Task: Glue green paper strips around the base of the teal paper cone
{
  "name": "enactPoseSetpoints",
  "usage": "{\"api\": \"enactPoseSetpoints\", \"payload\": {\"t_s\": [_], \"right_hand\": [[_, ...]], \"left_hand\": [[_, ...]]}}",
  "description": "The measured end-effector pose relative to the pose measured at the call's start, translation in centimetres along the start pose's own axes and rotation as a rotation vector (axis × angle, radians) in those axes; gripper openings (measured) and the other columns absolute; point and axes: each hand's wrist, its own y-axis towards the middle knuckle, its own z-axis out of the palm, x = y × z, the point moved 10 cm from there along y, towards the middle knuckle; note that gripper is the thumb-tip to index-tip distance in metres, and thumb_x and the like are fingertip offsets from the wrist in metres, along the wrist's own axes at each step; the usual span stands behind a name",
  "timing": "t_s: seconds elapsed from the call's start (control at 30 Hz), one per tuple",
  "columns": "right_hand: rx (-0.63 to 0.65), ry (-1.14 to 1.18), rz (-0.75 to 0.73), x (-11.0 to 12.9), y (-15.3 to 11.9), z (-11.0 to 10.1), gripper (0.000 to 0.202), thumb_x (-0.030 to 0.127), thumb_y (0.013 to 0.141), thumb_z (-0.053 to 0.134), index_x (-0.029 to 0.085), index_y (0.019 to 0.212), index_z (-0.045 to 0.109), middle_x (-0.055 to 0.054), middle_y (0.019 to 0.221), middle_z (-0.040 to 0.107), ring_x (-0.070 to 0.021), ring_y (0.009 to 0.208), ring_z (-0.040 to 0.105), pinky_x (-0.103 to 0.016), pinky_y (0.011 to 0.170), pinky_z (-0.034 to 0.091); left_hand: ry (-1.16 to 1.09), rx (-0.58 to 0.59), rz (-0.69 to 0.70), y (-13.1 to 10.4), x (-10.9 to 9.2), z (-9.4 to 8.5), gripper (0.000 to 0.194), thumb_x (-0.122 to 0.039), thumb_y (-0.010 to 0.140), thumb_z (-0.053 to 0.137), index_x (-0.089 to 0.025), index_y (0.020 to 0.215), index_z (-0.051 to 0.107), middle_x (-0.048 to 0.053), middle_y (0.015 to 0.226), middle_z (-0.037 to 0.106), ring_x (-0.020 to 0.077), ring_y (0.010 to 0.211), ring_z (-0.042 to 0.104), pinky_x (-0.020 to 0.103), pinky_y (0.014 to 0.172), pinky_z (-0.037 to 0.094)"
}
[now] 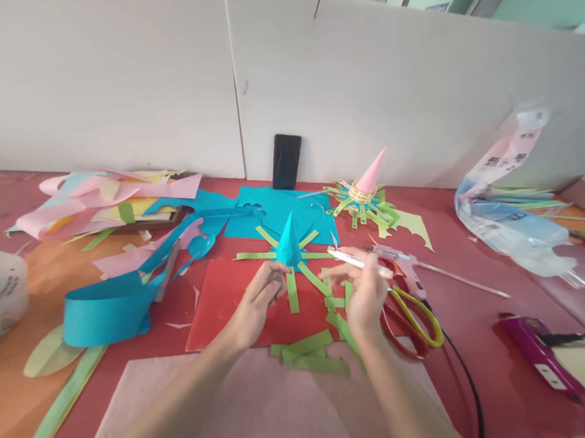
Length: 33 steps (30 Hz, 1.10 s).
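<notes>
A blue paper cone stands upright on a red sheet, with light green paper strips spreading out from its base like rays. My left hand is closed, its fingertips pinching at the front left of the cone's base. Just right of the cone, my right hand grips a slim white pen-like stick, its tip pointing left above the strips. Loose green strips lie in front of the red sheet, between my forearms.
Right of my hand are yellow- and red-handled scissors and a pink glue gun with a cord. Behind stand a pink cone piece and a black phone. Blue paper loop and pink scraps lie left; purple power strip right.
</notes>
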Motion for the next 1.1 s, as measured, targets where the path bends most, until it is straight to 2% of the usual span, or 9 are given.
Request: {"api": "enactPoseSetpoints", "payload": {"t_s": [0.1, 0.2, 0.33, 0.47, 0.63, 0.77, 0.9, 1.1], "right_hand": [[-0.016, 0.226, 0.178, -1.5, 0.5, -0.3, 0.051, 0.054, 0.090, 0.033, 0.014, 0.074, 0.062, 0.004, 0.039, 0.046, -0.0084, 0.033, 0.039, -0.022, 0.037, 0.032], [0.050, 0.285, 0.232, -1.8, 0.2, 0.7, 0.041, 0.050, 0.087, 0.045, 0.017, 0.066, 0.057, 0.006, 0.038, 0.040, -0.0066, 0.033, 0.036, -0.020, 0.036, 0.028], [0.173, 0.229, 0.199, -1.4, -0.6, 2.4, 0.037, 0.047, 0.087, 0.048, 0.018, 0.065, 0.053, 0.006, 0.042, 0.045, -0.0059, 0.035, 0.039, -0.019, 0.037, 0.031], [0.231, 0.182, 0.181, -1.1, -1.2, 3.1, 0.037, 0.048, 0.088, 0.046, 0.017, 0.068, 0.055, 0.005, 0.044, 0.049, -0.0058, 0.034, 0.041, -0.018, 0.035, 0.031], [0.310, 0.211, 0.277, -2.1, -1.9, 4.4, 0.036, 0.050, 0.085, 0.050, 0.017, 0.072, 0.058, 0.004, 0.046, 0.054, -0.0065, 0.034, 0.043, -0.019, 0.035, 0.034], [0.339, 0.261, 0.374, -2.9, -2.3, 5.3, 0.036, 0.052, 0.082, 0.054, 0.017, 0.076, 0.060, 0.001, 0.050, 0.059, -0.0092, 0.037, 0.048, -0.021, 0.036, 0.039], [0.348, 0.285, 0.461, -2.8, -2.6, 5.9, 0.035, 0.053, 0.079, 0.057, 0.019, 0.074, 0.061, 0.000, 0.052, 0.061, -0.0128, 0.041, 0.055, -0.023, 0.037, 0.043], [0.304, 0.260, 0.490, -0.8, -2.7, 5.9, 0.041, 0.057, 0.078, 0.056, 0.016, 0.073, 0.059, 0.000, 0.049, 0.061, -0.0109, 0.034, 0.050, -0.023, 0.035, 0.042]], "left_hand": [[0.103, -0.061, 0.049, 0.4, -0.2, -0.7, 0.024, -0.032, 0.087, 0.044, -0.019, 0.107, 0.047, 0.000, 0.074, 0.055, 0.0126, 0.072, 0.054, 0.025, 0.068, 0.043], [0.166, -0.066, 0.008, 0.5, 0.3, -0.7, 0.023, -0.028, 0.083, 0.050, -0.019, 0.105, 0.049, 0.004, 0.089, 0.065, 0.0153, 0.086, 0.061, 0.029, 0.078, 0.047], [0.137, -0.108, -0.020, 0.4, 0.5, -1.0, 0.017, -0.026, 0.079, 0.056, -0.018, 0.093, 0.052, 0.005, 0.089, 0.069, 0.0167, 0.085, 0.066, 0.030, 0.079, 0.050], [0.132, -0.135, -0.015, 0.3, 0.5, -1.4, 0.017, -0.026, 0.076, 0.059, -0.018, 0.089, 0.053, 0.005, 0.088, 0.071, 0.0172, 0.083, 0.068, 0.031, 0.079, 0.052], [0.191, -0.136, 0.018, 0.3, 0.4, -1.6, 0.017, -0.026, 0.075, 0.062, -0.018, 0.087, 0.055, 0.004, 0.087, 0.072, 0.0179, 0.086, 0.068, 0.029, 0.078, 0.054], [0.283, -0.158, 0.065, 0.1, -0.1, -2.0, 0.013, -0.026, 0.077, 0.060, -0.018, 0.086, 0.058, 0.002, 0.084, 0.072, 0.0171, 0.081, 0.069, 0.028, 0.075, 0.055], [0.421, -0.200, 0.163, -0.4, -1.4, -2.2, 0.012, -0.025, 0.080, 0.057, -0.020, 0.090, 0.062, 0.000, 0.083, 0.073, 0.0137, 0.076, 0.069, 0.023, 0.073, 0.054], [0.628, -0.259, 0.403, -1.7, -4.2, -1.6, 0.017, -0.023, 0.087, 0.051, -0.021, 0.095, 0.065, -0.001, 0.084, 0.073, 0.0079, 0.065, 0.066, 0.015, 0.064, 0.051]]}}
